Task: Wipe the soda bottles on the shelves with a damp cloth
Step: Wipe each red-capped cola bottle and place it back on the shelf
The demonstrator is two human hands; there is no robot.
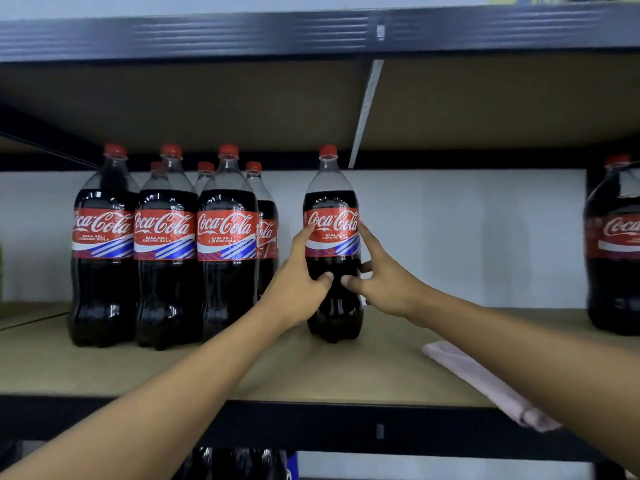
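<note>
head view:
bottle in hand: lone soda bottle (331, 244) stood upright on the shelf board (242, 368), red cap up, long axis vertical, label facing the camera; apart from the group of bottles (166, 244) to its left, well apart from the far-right bottle (614, 251).
L hand: left hand (298, 289) on the bottle's left flank, fingers spread & curled round it, index up on the label edge, thumb pressed on the dark body below the label.
R hand: right hand (381, 282) on the right flank, fingers spread, index touching the label's right edge, thumb tip on the front. Grip looked looser than L; can't tell if all fingers touched.
thumbs: near each other across the front, not touching.
cloth: pink cloth (485, 382) lay flat on the shelf board near the front edge, to the right of the bottle, partly under the right forearm. Neither hand held it.
key relation: bottle sat dead between both hands, both about equally near; cloth nearer the R hand, down & back toward the person.
judgement: prob. bottle being set or straightened; R hand best placed to take the cloth for wiping.
lower shelf: more bottle tops just visible, too dark for detail.
</note>
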